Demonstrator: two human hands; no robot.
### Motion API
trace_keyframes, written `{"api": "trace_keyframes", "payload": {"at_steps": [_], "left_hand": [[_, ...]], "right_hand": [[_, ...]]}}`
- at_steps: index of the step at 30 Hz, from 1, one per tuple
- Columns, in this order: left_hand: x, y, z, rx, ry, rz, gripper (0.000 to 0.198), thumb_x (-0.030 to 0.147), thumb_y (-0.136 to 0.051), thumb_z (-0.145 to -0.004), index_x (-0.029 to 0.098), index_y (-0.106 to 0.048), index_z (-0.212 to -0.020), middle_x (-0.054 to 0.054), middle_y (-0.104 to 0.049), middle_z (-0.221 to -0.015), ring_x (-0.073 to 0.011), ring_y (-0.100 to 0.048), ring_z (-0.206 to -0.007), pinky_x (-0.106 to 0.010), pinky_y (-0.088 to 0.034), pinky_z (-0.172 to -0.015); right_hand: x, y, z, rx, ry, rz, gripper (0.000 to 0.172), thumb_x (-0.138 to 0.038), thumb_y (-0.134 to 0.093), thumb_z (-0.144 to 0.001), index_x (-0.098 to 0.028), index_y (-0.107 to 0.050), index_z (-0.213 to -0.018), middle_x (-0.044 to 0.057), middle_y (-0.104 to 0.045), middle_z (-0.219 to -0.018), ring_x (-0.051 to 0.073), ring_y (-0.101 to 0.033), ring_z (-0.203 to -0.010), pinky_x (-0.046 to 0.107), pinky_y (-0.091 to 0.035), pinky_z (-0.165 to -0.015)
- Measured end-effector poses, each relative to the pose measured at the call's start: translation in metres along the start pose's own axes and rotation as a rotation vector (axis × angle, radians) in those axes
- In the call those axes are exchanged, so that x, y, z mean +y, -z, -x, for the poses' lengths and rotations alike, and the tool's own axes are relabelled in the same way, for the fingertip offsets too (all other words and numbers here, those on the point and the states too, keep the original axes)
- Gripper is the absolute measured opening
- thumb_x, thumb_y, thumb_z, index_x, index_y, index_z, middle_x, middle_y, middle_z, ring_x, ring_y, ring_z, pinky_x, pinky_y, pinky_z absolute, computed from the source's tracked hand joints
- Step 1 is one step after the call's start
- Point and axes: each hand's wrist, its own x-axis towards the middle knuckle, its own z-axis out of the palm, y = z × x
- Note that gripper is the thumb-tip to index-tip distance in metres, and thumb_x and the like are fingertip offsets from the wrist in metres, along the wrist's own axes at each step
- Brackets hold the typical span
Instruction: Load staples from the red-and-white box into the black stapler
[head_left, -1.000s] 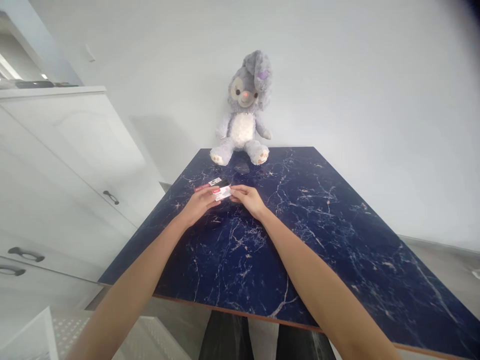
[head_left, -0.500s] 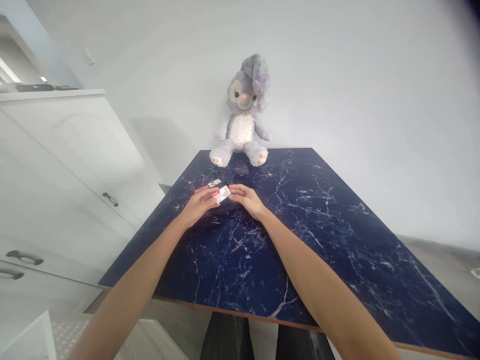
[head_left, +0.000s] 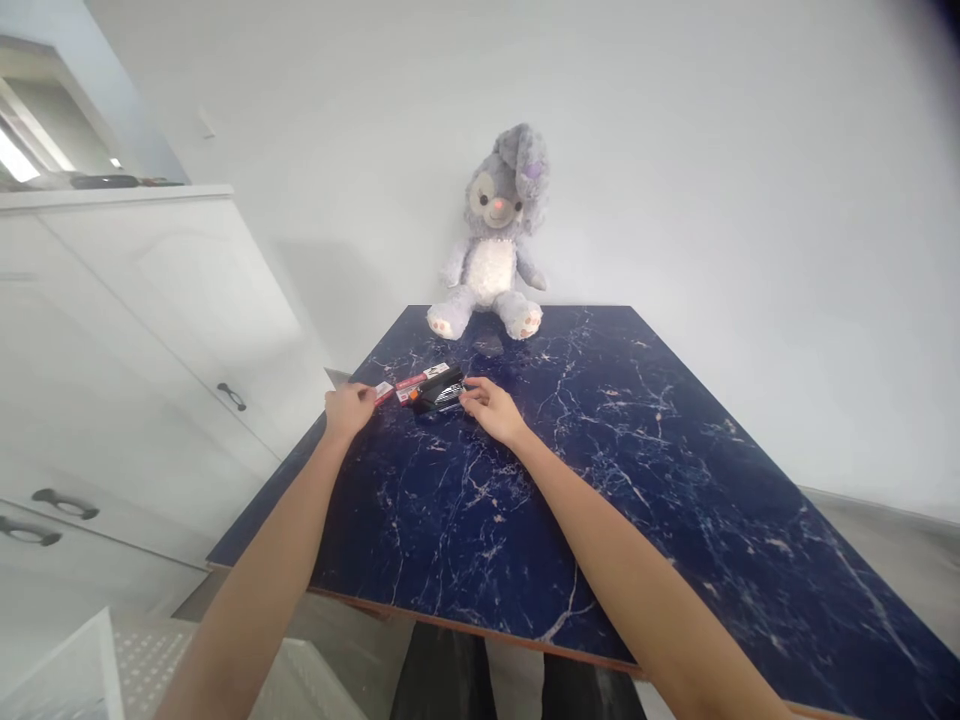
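Observation:
My left hand (head_left: 349,411) pinches a small red-and-white box (head_left: 383,391) at the left of the group of things on the table. Fingers of my right hand (head_left: 492,409) close on the right end of a black stapler-like object (head_left: 441,393), which has an orange spot and pale marks; its exact kind is not clear. Just behind that object lies a longer red-and-white box (head_left: 411,382), partly covered by it.
The things lie on a dark blue marbled table (head_left: 495,530). A grey plush rabbit (head_left: 491,265) sits at its far edge against the wall. White cabinets (head_left: 150,330) stand to the left, and a white perforated basket (head_left: 142,660) is low at the left front.
My left hand has moved left with the small box, uncovering the black object. My right hand now touches the black object's right end instead of the small box. The view has shifted slightly.

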Motion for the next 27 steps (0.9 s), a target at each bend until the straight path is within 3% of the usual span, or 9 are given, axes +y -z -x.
{"api": "trace_keyframes", "payload": {"at_steps": [2, 4, 6, 10, 14, 17, 21, 25, 27], "left_hand": [[-0.002, -0.002, 0.001, 0.014, -0.141, -0.205, 0.023, 0.031, -0.06, -0.085, 0.017, -0.075, -0.095, -0.013, -0.075, -0.106, -0.0344, -0.064, -0.111, -0.056, -0.036, -0.109], [0.002, -0.008, 0.004, 0.018, -0.283, -0.23, 0.033, 0.035, -0.055, -0.09, 0.017, -0.073, -0.112, -0.013, -0.072, -0.118, -0.0323, -0.061, -0.117, -0.051, -0.037, -0.11], [0.009, -0.014, 0.009, -0.052, -0.381, -0.221, 0.038, 0.037, -0.056, -0.09, 0.019, -0.071, -0.12, -0.011, -0.072, -0.12, -0.0318, -0.059, -0.12, -0.048, -0.04, -0.108], [0.019, -0.016, 0.017, -0.109, -0.414, -0.198, 0.03, 0.037, -0.056, -0.091, 0.024, -0.076, -0.11, -0.008, -0.076, -0.11, -0.0312, -0.062, -0.112, -0.045, -0.046, -0.1], [0.021, -0.005, 0.018, 0.029, -0.41, -0.118, 0.03, 0.036, -0.053, -0.093, 0.021, -0.073, -0.11, -0.008, -0.075, -0.111, -0.0287, -0.065, -0.105, -0.042, -0.048, -0.097], [0.024, 0.002, 0.02, 0.106, -0.442, -0.162, 0.024, 0.027, -0.057, -0.087, 0.02, -0.072, -0.105, -0.009, -0.074, -0.106, -0.0292, -0.064, -0.103, -0.046, -0.045, -0.1], [0.036, -0.001, 0.03, -0.033, -0.526, -0.058, 0.029, 0.02, -0.057, -0.084, 0.022, -0.07, -0.109, -0.006, -0.072, -0.112, -0.0263, -0.062, -0.106, -0.042, -0.046, -0.1], [0.046, -0.014, 0.04, -0.228, -0.579, -0.028, 0.043, 0.03, -0.061, -0.085, 0.023, -0.062, -0.128, -0.007, -0.068, -0.124, -0.0273, -0.059, -0.115, -0.045, -0.045, -0.104], [0.046, -0.019, 0.041, -0.263, -0.572, -0.091, 0.05, 0.033, -0.065, -0.083, 0.022, -0.06, -0.131, -0.01, -0.067, -0.123, -0.0301, -0.058, -0.116, -0.048, -0.044, -0.105]], "right_hand": [[0.0, 0.0, 0.001, 0.001, 0.015, 0.055, 0.035, -0.024, -0.063, -0.084, -0.021, -0.06, -0.119, 0.002, -0.075, -0.096, 0.015, -0.069, -0.078, 0.032, -0.055, -0.082], [0.0, 0.0, 0.002, 0.003, 0.04, 0.103, 0.035, -0.024, -0.063, -0.085, -0.022, -0.06, -0.12, 0.001, -0.075, -0.096, 0.015, -0.07, -0.081, 0.032, -0.054, -0.084], [-0.001, -0.001, 0.003, 0.003, 0.061, 0.136, 0.037, -0.025, -0.062, -0.085, -0.023, -0.059, -0.122, 0.001, -0.075, -0.097, 0.015, -0.071, -0.082, 0.031, -0.054, -0.085], [-0.001, -0.001, 0.004, -0.004, 0.065, 0.177, 0.039, -0.025, -0.061, -0.086, -0.023, -0.057, -0.125, 0.0, -0.075, -0.096, 0.016, -0.071, -0.082, 0.031, -0.054, -0.085], [-0.002, -0.002, 0.004, 0.011, 0.09, 0.223, 0.038, -0.022, -0.059, -0.087, -0.022, -0.057, -0.125, 0.0, -0.075, -0.095, 0.015, -0.07, -0.081, 0.03, -0.054, -0.084], [-0.003, -0.002, 0.006, 0.099, 0.134, 0.363, 0.039, -0.018, -0.057, -0.085, -0.02, -0.058, -0.124, 0.004, -0.073, -0.105, 0.016, -0.069, -0.085, 0.031, -0.053, -0.087], [-0.003, -0.004, 0.007, 0.162, 0.164, 0.563, 0.054, -0.019, -0.058, -0.083, -0.017, -0.051, -0.137, 0.01, -0.066, -0.128, 0.023, -0.063, -0.109, 0.037, -0.046, -0.103], [-0.002, -0.006, -0.004, 0.067, 0.15, 0.624, 0.075, -0.023, -0.062, -0.08, -0.012, -0.037, -0.149, 0.012, -0.06, -0.139, 0.029, -0.054, -0.123, 0.04, -0.042, -0.107], [-0.002, -0.005, -0.011, 0.021, 0.147, 0.643, 0.078, -0.022, -0.062, -0.078, -0.013, -0.035, -0.151, 0.011, -0.061, -0.137, 0.03, -0.052, -0.124, 0.041, -0.042, -0.106]]}}
